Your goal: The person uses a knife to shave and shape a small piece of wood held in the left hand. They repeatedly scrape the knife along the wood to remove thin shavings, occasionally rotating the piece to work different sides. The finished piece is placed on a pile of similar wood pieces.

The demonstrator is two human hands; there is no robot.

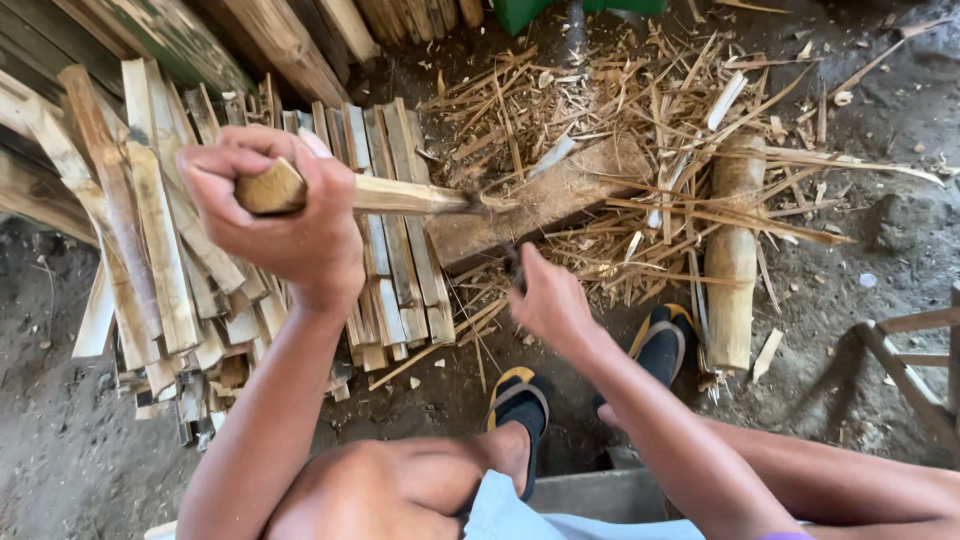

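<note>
My left hand [285, 215] is closed around the thick end of a split bamboo stick [400, 195] and holds it level. The stick's far tip rests on a wooden chopping block [570, 190]. My right hand [548, 300] sits just below the block, gripping the dark handle of a blade [510, 262]. The blade's metal meets the stick's tip at the block, but most of it is hidden or blurred.
A stack of split bamboo slats [170, 290] lies at the left. Shavings and splinters [650, 120] cover the ground around the block, next to a round bamboo section [733, 270]. My feet wear black-and-yellow sandals [522, 398]. A wooden frame [915, 365] stands at the right.
</note>
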